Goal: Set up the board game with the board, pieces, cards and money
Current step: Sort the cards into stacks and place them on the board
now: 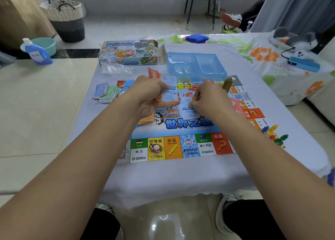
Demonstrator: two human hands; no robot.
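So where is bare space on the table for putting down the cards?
Bare cloth lies between the game board and the table's near edge. The far side is crowded: colourful game box, clear blue plastic tray, pile of paper money.

Bright, even daylight; glare spots on the glossy floor (159, 219); wide-angle bending at edges.

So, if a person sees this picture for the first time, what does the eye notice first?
First the two hands above the middle of the colourful game board: the left hand grips a stack of cards, and the right hand pinches a single blue card. Then the loose pile of play money left of the board.
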